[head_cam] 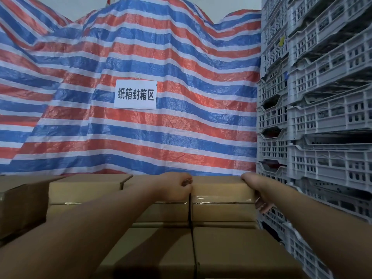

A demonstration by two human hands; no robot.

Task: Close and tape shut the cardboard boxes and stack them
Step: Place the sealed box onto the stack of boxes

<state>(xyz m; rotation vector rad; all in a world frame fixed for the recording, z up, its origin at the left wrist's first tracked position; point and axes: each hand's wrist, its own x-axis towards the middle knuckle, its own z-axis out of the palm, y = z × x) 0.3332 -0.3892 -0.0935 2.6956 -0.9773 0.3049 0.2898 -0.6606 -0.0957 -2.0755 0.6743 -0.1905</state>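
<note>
Both hands clutch the taped box (222,190) atop the stack by the crates (322,117), left hand (177,187) curled at its left edge, right hand (256,190) wrapping its right corner; it looks stiff, light, best held by its ends.

The top taped box (222,190) sits on a stack of cardboard boxes (231,250). More taped boxes (84,190) stand level beside it, touching. What carries the stack underneath is hidden.
</note>
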